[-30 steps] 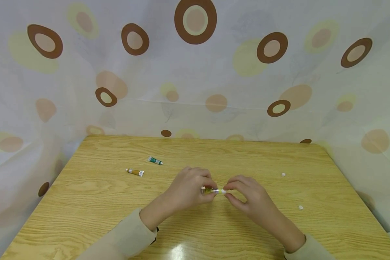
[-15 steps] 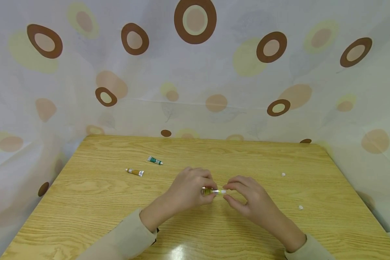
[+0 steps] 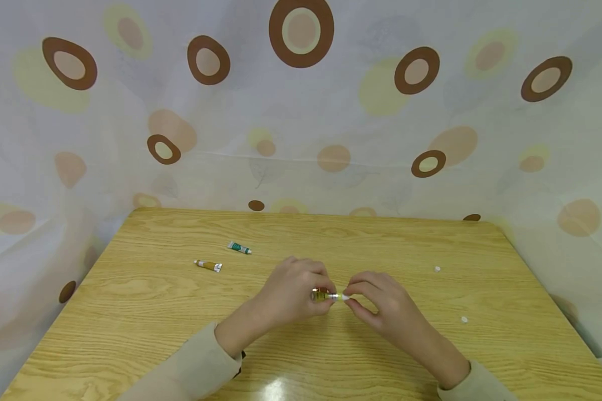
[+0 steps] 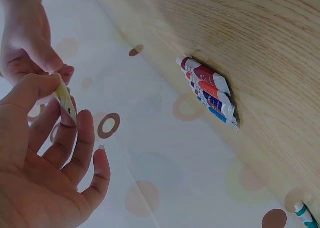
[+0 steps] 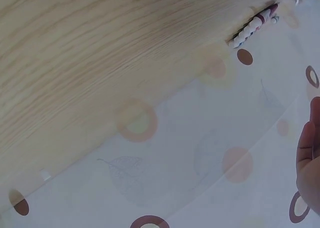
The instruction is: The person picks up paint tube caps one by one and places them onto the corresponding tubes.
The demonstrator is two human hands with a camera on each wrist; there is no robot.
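Note:
Over the middle of the table, my left hand (image 3: 298, 289) holds a small yellow paint tube (image 3: 321, 296) between thumb and fingers. The tube lies sideways, its white cap (image 3: 345, 297) pointing right. My right hand (image 3: 388, 303) pinches that cap with thumb and fingertips. In the left wrist view, my left thumb and forefinger grip the yellow tube (image 4: 66, 100), the other fingers spread loosely, and the right hand (image 4: 30, 48) meets its far end. Only part of a hand (image 5: 309, 160) shows at the edge of the right wrist view.
A green paint tube (image 3: 239, 248) and an ochre one (image 3: 208, 265) lie left on the wooden table (image 3: 145, 312). Two small white pieces (image 3: 437, 269) lie to the right. The left wrist view shows several paint tubes (image 4: 207, 90) in a row. A patterned sheet (image 3: 301, 122) surrounds the table.
The right fingertips loosened slightly around the cap half a second ago and now close on it again. My left hand and the tube stay almost in place.

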